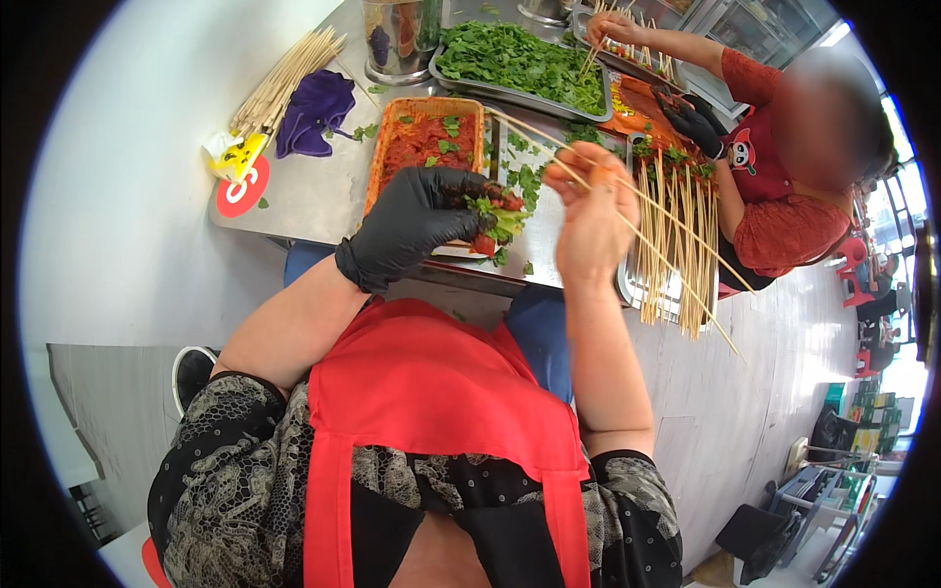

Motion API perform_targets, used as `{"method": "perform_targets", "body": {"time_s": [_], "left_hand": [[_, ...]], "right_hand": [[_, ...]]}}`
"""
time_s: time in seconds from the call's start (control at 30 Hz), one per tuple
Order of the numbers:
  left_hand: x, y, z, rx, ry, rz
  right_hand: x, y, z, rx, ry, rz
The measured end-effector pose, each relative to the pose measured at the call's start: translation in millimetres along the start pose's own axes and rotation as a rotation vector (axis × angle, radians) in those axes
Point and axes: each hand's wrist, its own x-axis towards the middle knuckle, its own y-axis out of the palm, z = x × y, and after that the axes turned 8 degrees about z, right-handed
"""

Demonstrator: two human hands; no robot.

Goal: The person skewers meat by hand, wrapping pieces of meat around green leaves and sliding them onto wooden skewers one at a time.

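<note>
My left hand point(423, 220), in a black glove with red sauce on its fingertips, pinches a bundle of leafy herbs point(507, 220) with a red sauced piece at its lower end. My bare right hand point(597, 206) holds two thin bamboo skewers point(673, 213), their upper ends pointing left above the herbs and their long ends toward the lower right. Behind my left hand stands an orange-stained tray of red marinated food point(426, 147) with a few leaves on top. To the right, filled skewers point(673, 250) lie side by side in a metal tray point(627, 283).
A metal tray of green herbs point(522, 62) lies at the back, beside a metal container point(401, 44). Bare skewers point(290, 77) and a purple cloth point(316, 114) are at the left. A co-worker point(779, 162) works at the right. Loose leaves dot the metal table point(316, 198).
</note>
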Motion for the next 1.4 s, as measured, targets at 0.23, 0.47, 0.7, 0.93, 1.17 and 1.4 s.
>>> {"method": "perform_targets", "body": {"time_s": [0.23, 0.47, 0.7, 0.93, 1.17, 1.4], "left_hand": [[-5, 6, 6, 0.056, -0.029, -0.016], [-10, -1, -2, 0.087, 0.020, -0.132], [-4, 8, 13, 0.116, 0.040, -0.120], [-9, 10, 18, 0.112, 0.056, -0.042], [-13, 4, 14, 0.143, -0.040, 0.161], [-20, 3, 6, 0.145, -0.036, 0.256]], "right_hand": [[-13, 26, -16, -0.015, 0.062, 0.065], [-20, -7, 50, -0.126, -0.237, 0.133], [-46, -2, 62, -0.447, -0.124, 0.320], [-32, 13, 88, -0.503, -0.112, 0.490], [-3, 21, 78, -0.416, 0.071, 0.814], [8, 30, 76, -0.408, 0.222, 0.913]]}}
